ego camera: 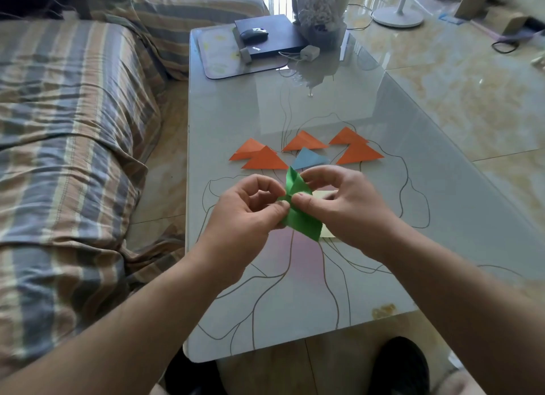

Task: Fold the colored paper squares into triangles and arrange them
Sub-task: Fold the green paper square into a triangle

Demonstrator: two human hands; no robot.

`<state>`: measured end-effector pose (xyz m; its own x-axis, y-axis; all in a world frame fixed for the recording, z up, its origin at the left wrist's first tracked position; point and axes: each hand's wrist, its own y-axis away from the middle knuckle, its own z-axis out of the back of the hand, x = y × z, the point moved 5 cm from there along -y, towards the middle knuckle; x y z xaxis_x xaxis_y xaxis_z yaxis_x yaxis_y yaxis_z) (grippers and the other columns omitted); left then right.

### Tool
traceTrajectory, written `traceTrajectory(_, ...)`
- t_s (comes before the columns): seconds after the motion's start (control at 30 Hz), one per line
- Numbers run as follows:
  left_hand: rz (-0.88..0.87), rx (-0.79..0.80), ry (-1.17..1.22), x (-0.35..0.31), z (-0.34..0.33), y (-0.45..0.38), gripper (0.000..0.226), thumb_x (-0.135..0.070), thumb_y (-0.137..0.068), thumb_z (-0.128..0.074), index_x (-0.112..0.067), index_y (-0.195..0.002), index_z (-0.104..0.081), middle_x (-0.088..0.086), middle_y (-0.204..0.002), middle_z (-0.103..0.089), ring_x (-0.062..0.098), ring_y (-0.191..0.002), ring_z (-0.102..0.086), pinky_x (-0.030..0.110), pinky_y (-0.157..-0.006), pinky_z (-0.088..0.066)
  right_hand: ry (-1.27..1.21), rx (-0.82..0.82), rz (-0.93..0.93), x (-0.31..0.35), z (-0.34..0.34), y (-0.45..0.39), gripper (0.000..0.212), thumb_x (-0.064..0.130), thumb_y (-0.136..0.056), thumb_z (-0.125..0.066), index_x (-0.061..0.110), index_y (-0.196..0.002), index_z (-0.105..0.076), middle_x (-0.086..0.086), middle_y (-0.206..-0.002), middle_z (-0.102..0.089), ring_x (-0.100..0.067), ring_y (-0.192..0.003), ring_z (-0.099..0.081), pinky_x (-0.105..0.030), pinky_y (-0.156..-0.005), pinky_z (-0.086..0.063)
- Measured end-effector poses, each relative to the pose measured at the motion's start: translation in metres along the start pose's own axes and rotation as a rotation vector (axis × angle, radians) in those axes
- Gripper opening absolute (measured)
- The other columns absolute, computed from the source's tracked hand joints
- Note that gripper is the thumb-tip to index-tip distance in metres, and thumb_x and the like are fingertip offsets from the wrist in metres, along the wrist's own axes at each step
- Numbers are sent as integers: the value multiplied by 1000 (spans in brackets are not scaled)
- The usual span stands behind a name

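A dark shoe (399, 365) is seen at the bottom edge, below the near end of the glass table (413, 170). Above the table, a green paper (300, 214) is held up between both hands, clear of the surface. It is pinched by the left hand (250, 209) at its left edge between thumb and curled fingers. It is pinched by the right hand (339, 200) near its middle, the thumb pressed on the front and the forefinger arched over the top point. The paper is partly folded, with one point raised and one corner hanging down.

A pale yellow sheet (326, 232) is partly seen flat on the table under the right hand. Beyond the hands, five orange triangles (265, 161) are laid in a loose row, overlapping in pairs at the left and right ends, and a blue triangle (309, 158) is set just in front of the middle one.

At the far end of the table a laptop (271, 38) is placed on a mat (224, 58), with a mouse (254, 34) on top. A striped sofa (67, 129) is seen to the left.
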<state>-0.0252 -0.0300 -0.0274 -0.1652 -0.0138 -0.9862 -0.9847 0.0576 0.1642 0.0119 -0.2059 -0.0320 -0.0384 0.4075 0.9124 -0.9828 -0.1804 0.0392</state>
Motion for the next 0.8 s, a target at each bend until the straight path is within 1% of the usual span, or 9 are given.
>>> traceTrajectory(0.17, 87, -39, 186, 4, -1, -2, 19, 7, -98, -58, -9, -104, -68, 10, -96, -78, 25, -92, -75, 36, -86, -62, 408, -87, 241, 17, 4, 6, 38, 56, -95, -60, 30, -120, -72, 13, -92, -71, -8, -75, -66, -36, -74, -57)
traceTrajectory(0.27, 109, -41, 279, 5, -2, -4, 26, 9, -99, -54, -11, -106, -70, 12, -101, -76, 23, -92, -73, 34, -85, -61, 329, -182, 268, 18, 9, 6, 24, 37, -101, -62, 31, -124, -69, 16, -65, -62, -7, -61, -59, -24, -62, -47)
traceTrajectory(0.33, 130, -48, 301, 5, -2, -5, 27, 9, -100, -53, -10, -104, -72, 13, -101, -77, 22, -91, -74, 30, -80, -61, 215, -232, 223, 16, 14, 5, 33, 28, -101, -63, 32, -134, -61, 10, -56, -58, -10, -53, -53, -19, -55, -40)
traceTrajectory(0.4, 162, -74, 282, 7, -1, -5, 28, 8, -100, -52, -8, -100, -75, 13, -99, -78, 21, -90, -74, 28, -76, -61, 71, -217, 170, 15, 17, 3, 44, 25, -102, -61, 41, -142, -51, -4, -59, -58, -16, -51, -47, -26, -53, -41)
traceTrajectory(0.47, 187, -100, 266, 8, 1, -5, 34, 10, -100, -48, -6, -96, -78, 15, -98, -79, 23, -90, -75, 29, -74, -62, -24, -153, 161, 15, 16, 1, 42, 19, -104, -57, 50, -133, -56, -22, -75, -61, -37, -64, -55, -41, -58, -50)
traceTrajectory(0.53, 202, -117, 295, 6, 3, -7, 43, 17, -96, -38, -1, -96, -77, 20, -99, -78, 28, -91, -76, 32, -76, -63, -157, -67, 171, 16, 14, 1, 38, 7, -103, -52, 38, -107, -73, -30, -90, -62, -48, -75, -59, -56, -64, -55)
traceTrajectory(0.63, 169, -95, 347, 1, 8, -10, 58, 30, -84, -26, 3, -98, -75, 23, -99, -77, 32, -94, -77, 34, -80, -64, -230, 71, 98, 17, 13, 1, 47, -11, -99, -49, 21, -83, -79, -12, -81, -68, -31, -74, -63, -45, -69, -56)
traceTrajectory(0.7, 108, -47, 321, -3, 11, -11, 54, 34, -84, -37, -1, -101, -74, 20, -102, -78, 30, -99, -77, 33, -86, -62, -191, 150, 57, 14, 17, 1, 50, -14, -97, -46, 21, -86, -80, 2, -77, -73, -20, -74, -68, -38, -74, -56)
traceTrajectory(0.8, 1, -4, 258, -8, 15, -11, 32, 10, -76, -71, -12, -97, -80, 16, -106, -78, 28, -105, -75, 34, -94, -60, -87, 155, 74, 11, 21, 1, 57, -17, -88, -49, 29, -92, -81, -4, -76, -74, -20, -80, -73, -44, -79, -58)
